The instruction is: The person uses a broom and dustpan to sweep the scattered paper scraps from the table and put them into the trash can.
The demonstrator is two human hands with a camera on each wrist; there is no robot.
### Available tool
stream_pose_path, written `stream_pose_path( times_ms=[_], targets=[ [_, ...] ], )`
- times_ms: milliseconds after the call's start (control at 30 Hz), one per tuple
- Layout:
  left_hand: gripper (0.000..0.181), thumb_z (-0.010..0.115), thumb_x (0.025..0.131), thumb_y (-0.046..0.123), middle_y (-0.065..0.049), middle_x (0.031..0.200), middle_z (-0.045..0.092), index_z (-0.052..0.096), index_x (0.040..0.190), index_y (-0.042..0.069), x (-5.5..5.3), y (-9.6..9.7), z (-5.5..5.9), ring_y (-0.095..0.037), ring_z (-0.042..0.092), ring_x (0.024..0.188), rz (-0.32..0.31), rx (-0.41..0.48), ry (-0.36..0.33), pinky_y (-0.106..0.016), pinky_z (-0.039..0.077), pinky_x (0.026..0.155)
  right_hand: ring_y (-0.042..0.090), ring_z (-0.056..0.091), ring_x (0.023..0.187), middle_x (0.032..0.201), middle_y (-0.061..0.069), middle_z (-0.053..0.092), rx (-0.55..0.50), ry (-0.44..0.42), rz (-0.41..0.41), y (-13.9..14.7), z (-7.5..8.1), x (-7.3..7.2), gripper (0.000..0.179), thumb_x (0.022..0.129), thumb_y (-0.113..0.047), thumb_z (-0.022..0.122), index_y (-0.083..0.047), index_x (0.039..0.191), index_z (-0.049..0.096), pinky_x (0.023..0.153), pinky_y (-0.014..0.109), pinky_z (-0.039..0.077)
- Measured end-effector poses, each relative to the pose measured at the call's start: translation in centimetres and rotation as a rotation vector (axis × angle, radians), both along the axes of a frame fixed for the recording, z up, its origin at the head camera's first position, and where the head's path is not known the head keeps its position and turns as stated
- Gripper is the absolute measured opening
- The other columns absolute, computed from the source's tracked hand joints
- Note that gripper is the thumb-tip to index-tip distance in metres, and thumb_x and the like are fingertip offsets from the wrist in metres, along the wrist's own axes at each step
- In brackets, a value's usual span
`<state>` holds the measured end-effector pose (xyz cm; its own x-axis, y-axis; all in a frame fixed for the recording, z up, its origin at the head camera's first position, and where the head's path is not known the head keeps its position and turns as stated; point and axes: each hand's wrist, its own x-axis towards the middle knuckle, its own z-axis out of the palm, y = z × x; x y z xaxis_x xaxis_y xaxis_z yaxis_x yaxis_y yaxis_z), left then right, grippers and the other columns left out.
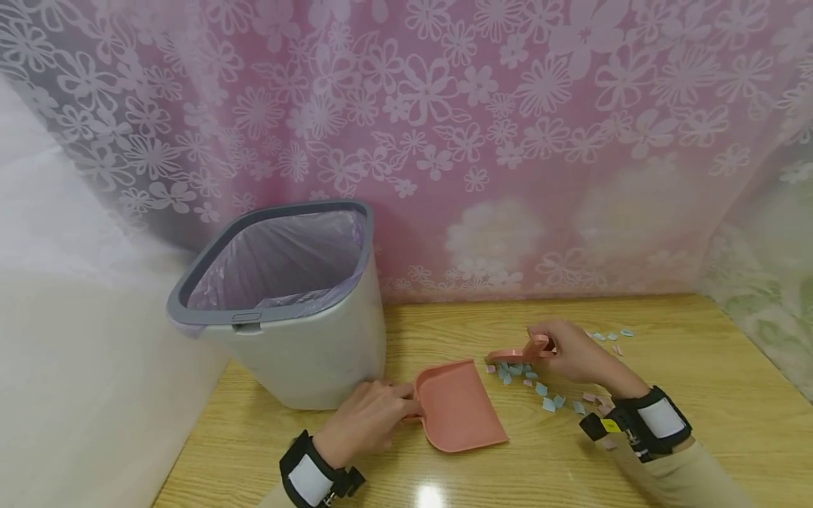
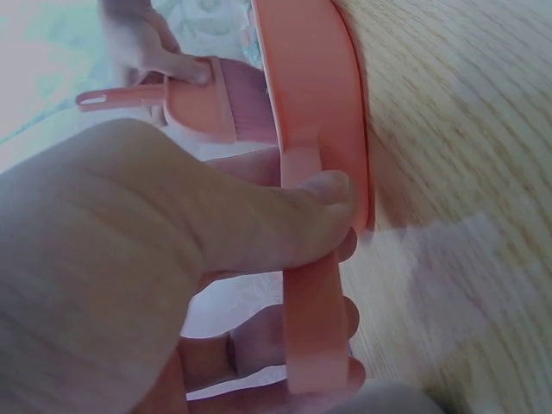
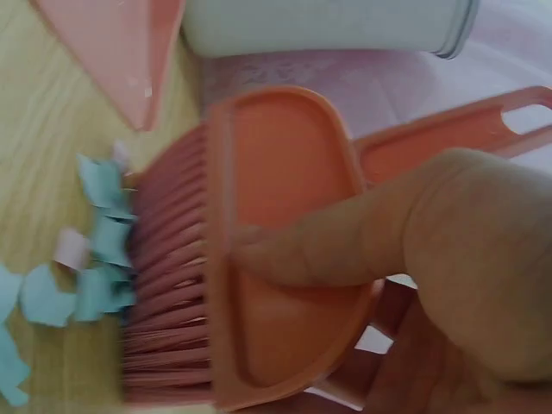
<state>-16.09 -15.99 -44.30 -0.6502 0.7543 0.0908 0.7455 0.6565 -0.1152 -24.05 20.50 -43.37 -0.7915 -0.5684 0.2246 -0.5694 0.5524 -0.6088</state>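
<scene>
An orange dustpan (image 1: pixel 459 409) lies on the table beside the bin, its wide lip facing right. My left hand (image 1: pixel 375 416) grips its handle (image 2: pixel 315 319), thumb on top and fingers beneath. A small orange hand brush (image 3: pixel 285 259) is in my right hand (image 1: pixel 571 353), the thumb pressed on the flat of its head. Its reddish bristles (image 3: pixel 168 285) touch a cluster of blue and pink paper scraps (image 3: pixel 108 241), a short way from the dustpan lip. More scraps (image 1: pixel 549 403) trail toward my right wrist.
A white bin (image 1: pixel 330 353) with a grey rim and a purple liner bag stands at the back left. A few scraps (image 1: pixel 612 336) lie farther back right on the wooden table (image 1: pixel 686 339). A pink flowered curtain (image 1: pixel 483 155) hangs behind.
</scene>
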Motion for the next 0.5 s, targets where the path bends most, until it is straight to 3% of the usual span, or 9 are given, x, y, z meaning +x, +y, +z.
stream_pose_path(
  times_ms=[167,333,500],
  targets=[
    [0.043,0.086,0.072,0.01,0.011,0.096,0.068,0.074,0.105,0.036,-0.1,0.1,0.0,-0.01,0.06,0.07,0.005,-0.01,-0.007,-0.028,0.049,0.057,0.014,0.071,0.084,0.084,0.0,0.07,0.007,-0.046,0.056,0.3,0.7,0.7,0.05,0.08,0.019,0.064,-0.006,0.077,0.021,0.06,0.031,0.038],
    [0.034,0.082,0.081,0.015,0.011,0.095,0.068,0.075,0.106,0.036,-0.1,0.0,0.0,-0.01,0.062,0.07,0.003,-0.007,0.002,-0.028,0.049,0.056,0.011,0.059,0.072,0.08,-0.002,0.06,0.007,-0.022,-0.022,0.1,0.8,1.1,0.039,0.081,0.022,0.053,-0.004,0.077,0.026,0.06,0.032,0.035],
    [0.026,0.079,0.084,0.019,0.011,0.094,0.068,0.075,0.105,0.035,-0.1,0.0,0.0,-0.011,0.061,0.069,-0.006,0.014,0.009,-0.028,0.049,0.055,0.016,0.065,0.079,0.091,0.004,0.072,-0.003,0.02,-0.12,0.0,1.1,1.2,0.033,0.082,0.019,0.057,-0.009,0.072,0.043,0.06,0.031,0.041]
  ],
)
